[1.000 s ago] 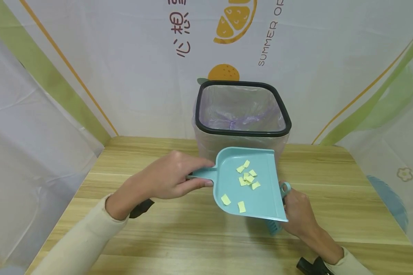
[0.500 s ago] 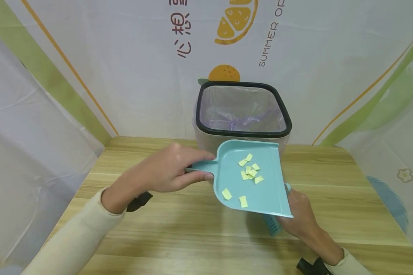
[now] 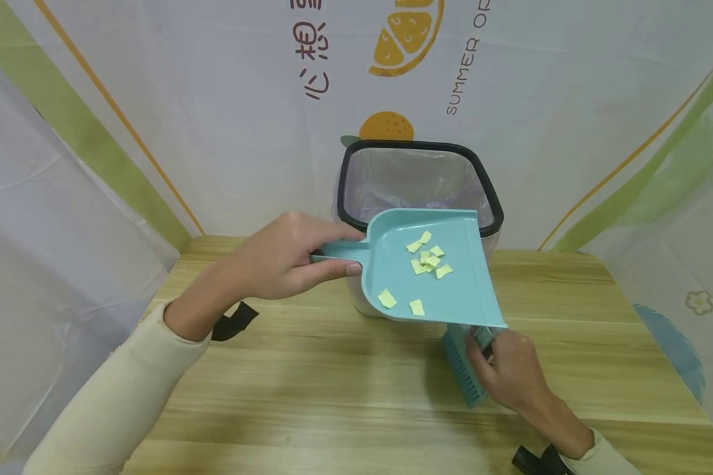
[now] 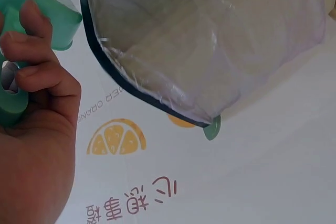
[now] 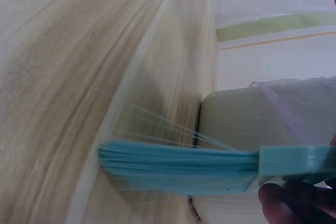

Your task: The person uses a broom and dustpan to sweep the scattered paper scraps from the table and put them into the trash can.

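My left hand [image 3: 300, 257] grips the handle of a light-blue dustpan [image 3: 445, 293], its fingers curled round it in the left wrist view. Several small yellow paper scraps [image 3: 429, 262] lie on the pan, most near its middle and a couple towards the near edge. The pan is held level and overlaps the front rim of a bin [image 3: 492, 198] in the head view. Below the pan's right corner, my right hand [image 3: 511, 369] holds a blue hand brush [image 3: 460, 366]. In the right wrist view the brush's bristles [image 5: 173, 163] point down to the wooden table.
The bin has a black rim and a clear liner bag, and stands at the back of the wooden table [image 3: 285, 396]. Behind it hangs a white printed curtain [image 3: 237, 119], with more curtain at both sides. Dark straps sit on both wrists.
My left hand has raised the dustpan and carried it away from me, up over the bin's front rim. The scraps stay on it. More of the brush now shows; the right hand hardly moved.
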Available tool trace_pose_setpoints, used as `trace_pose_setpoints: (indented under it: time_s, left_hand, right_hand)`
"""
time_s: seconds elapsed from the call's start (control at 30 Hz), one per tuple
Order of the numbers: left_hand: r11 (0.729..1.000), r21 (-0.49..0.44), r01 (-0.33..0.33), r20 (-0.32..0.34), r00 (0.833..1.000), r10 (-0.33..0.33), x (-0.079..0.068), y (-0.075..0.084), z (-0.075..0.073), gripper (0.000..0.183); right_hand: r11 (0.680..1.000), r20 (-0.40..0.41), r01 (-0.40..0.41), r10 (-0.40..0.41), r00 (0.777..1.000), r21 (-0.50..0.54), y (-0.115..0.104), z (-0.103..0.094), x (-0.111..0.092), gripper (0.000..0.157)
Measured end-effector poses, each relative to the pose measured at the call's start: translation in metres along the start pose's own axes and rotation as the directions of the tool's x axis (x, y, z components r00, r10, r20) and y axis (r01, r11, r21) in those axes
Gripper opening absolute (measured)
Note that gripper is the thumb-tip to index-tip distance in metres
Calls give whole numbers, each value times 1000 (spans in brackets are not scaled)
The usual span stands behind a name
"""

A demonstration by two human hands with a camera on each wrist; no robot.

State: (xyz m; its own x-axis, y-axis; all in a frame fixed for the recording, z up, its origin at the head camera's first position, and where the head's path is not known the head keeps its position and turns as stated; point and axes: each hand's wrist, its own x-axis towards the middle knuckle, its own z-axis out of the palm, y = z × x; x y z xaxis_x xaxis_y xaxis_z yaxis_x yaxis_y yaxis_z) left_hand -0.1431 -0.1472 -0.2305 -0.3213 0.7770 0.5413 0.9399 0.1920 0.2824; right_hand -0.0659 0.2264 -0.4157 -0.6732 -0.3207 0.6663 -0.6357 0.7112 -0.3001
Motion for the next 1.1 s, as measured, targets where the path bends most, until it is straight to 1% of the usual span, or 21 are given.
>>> trace_pose_setpoints:
  time_s: [0.07,0.17,0.3,0.4,0.73,0.93,1.1]
  left_hand:
    - [1000,7,12,0,1000,-12,3,-2,-3,29]
    - [1000,11,25,2,1000,-25,7,-4,-9,28]
    - [999,6,44,2,999,-44,13,-8,-15,26]
    - [997,-11,71,6,997,-71,17,-13,-20,24]
    - [988,-3,157,23,987,-157,27,-36,-31,21]
    - [969,29,247,41,968,-248,31,-48,-36,25]
    - [944,50,326,54,943,-329,35,-56,-38,28]
  right_hand:
    - [1000,-7,5,-5,1000,13,0,0,1,4]
    - [999,-14,12,-11,1000,31,0,1,2,8]
    - [999,-18,9,-8,1000,46,1,2,1,8]
    - [998,-20,7,-5,1000,55,1,3,1,9]
    - [998,-33,3,-1,999,69,1,3,1,9]
    - [997,-29,-8,10,1000,73,2,3,0,7]
    - [996,-23,-19,21,1000,82,1,4,1,8]
